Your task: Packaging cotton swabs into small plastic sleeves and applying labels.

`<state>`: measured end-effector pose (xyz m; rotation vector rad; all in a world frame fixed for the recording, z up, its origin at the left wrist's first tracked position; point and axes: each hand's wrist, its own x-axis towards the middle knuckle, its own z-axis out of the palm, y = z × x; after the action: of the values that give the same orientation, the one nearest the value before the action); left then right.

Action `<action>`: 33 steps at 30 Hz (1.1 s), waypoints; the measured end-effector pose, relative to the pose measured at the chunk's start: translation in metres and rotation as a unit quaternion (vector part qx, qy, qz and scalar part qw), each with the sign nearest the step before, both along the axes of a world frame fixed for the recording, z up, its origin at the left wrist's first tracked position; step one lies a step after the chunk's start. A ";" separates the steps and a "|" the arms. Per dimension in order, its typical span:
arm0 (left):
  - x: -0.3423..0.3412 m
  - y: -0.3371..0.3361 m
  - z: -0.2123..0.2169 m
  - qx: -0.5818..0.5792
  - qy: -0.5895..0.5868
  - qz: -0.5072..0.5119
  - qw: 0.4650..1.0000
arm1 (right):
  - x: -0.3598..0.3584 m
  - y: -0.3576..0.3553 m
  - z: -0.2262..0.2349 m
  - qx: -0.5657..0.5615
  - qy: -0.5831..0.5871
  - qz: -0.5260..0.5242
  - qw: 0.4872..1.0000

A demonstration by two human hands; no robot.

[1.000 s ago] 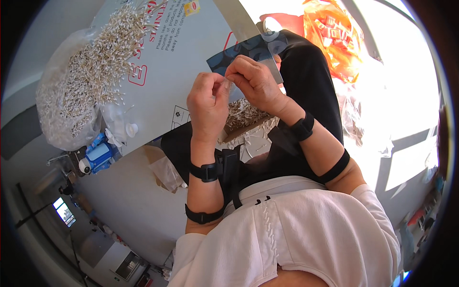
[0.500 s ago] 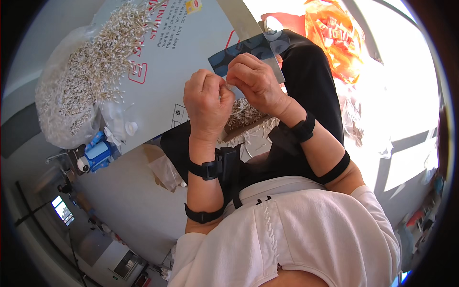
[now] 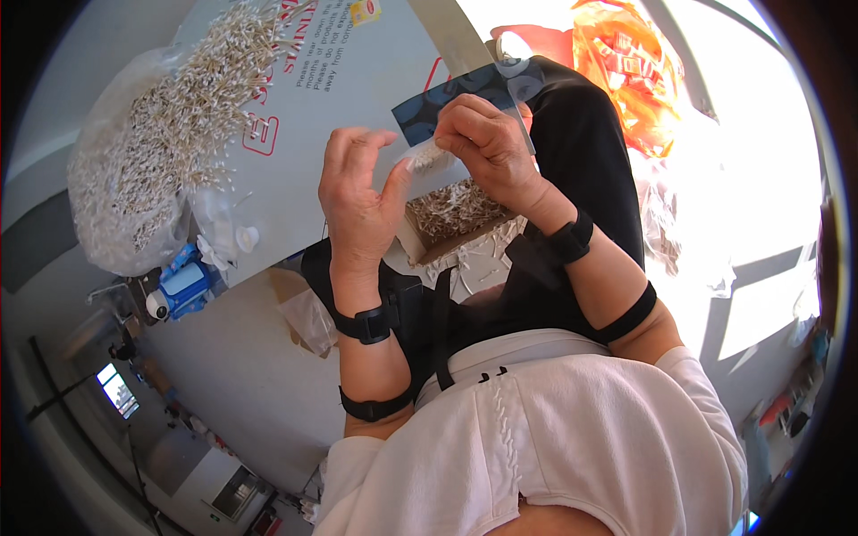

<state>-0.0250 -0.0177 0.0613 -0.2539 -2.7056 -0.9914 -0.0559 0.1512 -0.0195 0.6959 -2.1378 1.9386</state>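
Pale grey covers the worktop (image 3: 284,192), which slants across the upper left with red and black printing on its face. Next in size are the person's black trousers (image 3: 585,134), one leg running up past the worktop's right-hand edge. A clear plastic bag (image 3: 88,179) slumps at the far left, and a great heap of white-tipped swabs (image 3: 192,112) fills it and spills over the worktop. Near the raised leg, to the right, sits a bright orange bag (image 3: 626,80) in strong sunlight. A dark, glossy sheet (image 3: 416,118) with rounded grey patterns lies across the worktop's edge, partly behind the right hand. Below the hands, an open cardboard box (image 3: 447,244) holds more swabs, and loose ones lie scattered outside its near side. The left hand (image 3: 365,196) is raised, its grip spread, thumb well apart from the fingers. The right hand (image 3: 493,156) faces it; its grip is pinching a small translucent piece (image 3: 429,160), which hangs between the hands above the box, close to the left thumb; what it contains is too blurred to tell. Smaller items stand by the worktop's lower left corner: a blue-and-white pack (image 3: 185,290) and, near it, a white round cap (image 3: 246,238).
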 end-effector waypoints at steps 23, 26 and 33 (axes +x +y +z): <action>0.002 -0.014 -0.037 0.405 -0.059 0.032 0.912 | 0.000 0.009 -0.005 -0.211 -0.353 0.129 0.902; 0.004 -0.006 -0.036 0.478 -0.052 0.093 0.872 | 0.001 0.004 -0.005 -0.268 -0.250 0.080 0.927; 0.004 0.008 -0.022 0.617 -0.231 0.198 0.726 | 0.005 0.001 -0.002 -0.182 -0.144 0.021 0.972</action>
<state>-0.0210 -0.0099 0.0390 0.8679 -1.6064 -2.5651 -0.0504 0.1522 -0.0213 0.4143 -1.8325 2.4952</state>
